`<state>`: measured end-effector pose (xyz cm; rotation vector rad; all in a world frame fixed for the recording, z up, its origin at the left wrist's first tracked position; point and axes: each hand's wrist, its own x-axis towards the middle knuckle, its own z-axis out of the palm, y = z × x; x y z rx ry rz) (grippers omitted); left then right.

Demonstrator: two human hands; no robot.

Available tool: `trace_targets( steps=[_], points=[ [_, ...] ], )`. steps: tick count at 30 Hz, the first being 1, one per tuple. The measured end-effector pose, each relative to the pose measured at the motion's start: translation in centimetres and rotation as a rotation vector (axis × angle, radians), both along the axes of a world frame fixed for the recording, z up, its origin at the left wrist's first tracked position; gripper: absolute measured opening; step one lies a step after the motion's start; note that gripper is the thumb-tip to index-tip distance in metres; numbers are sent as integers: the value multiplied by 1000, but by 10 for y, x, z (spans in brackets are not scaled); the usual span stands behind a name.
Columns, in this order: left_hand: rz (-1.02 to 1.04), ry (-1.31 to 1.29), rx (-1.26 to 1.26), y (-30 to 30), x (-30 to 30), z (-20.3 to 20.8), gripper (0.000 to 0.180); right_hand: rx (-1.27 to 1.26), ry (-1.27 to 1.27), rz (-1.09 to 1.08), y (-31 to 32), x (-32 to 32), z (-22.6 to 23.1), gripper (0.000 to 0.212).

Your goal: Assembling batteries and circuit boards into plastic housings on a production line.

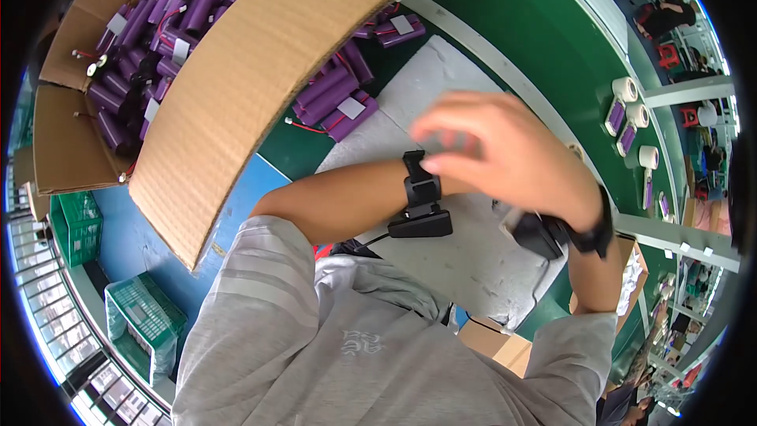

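Note:
My right hand [509,154] is raised over the pale board [441,71], its fingers curved and slightly blurred. The thumb stands apart from the fingers, and nothing shows in the gap. My left forearm lies across the board below it. Most of my left hand [461,183] is hidden behind the right one, so its fingers do not show. Each wrist wears a black strap with a small black device. Beyond the left forearm lies a pile of purple battery packs [331,99] with red wires and white labels.
A cardboard box [59,138] full of purple battery packs stands at the far left, its wide flap [229,102] reaching toward me. White tape rolls [625,90] and more purple packs line the green table's [505,0] right side. Green crates [146,312] stand lower left.

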<state>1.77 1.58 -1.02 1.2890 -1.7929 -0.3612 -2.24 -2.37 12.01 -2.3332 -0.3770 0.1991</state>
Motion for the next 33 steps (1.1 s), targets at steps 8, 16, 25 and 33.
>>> trace_targets(
  steps=[8, 16, 25, 33],
  points=[
    [128, 25, 6, 8, -7, -1, 32, -390, -102, 303, 45, 76, -66, 36],
    [140, 53, -33, 15, -3, -8, 30, -458, -123, 274, 51, 84, -67, 34],
    [1, 130, -98, 11, 8, -19, 28, -192, 256, 89, -4, 49, -22, 33],
    [-143, 259, 307, -1, 6, 5, 21, 786, -22, -769, -56, -108, -13, 74]
  ],
)
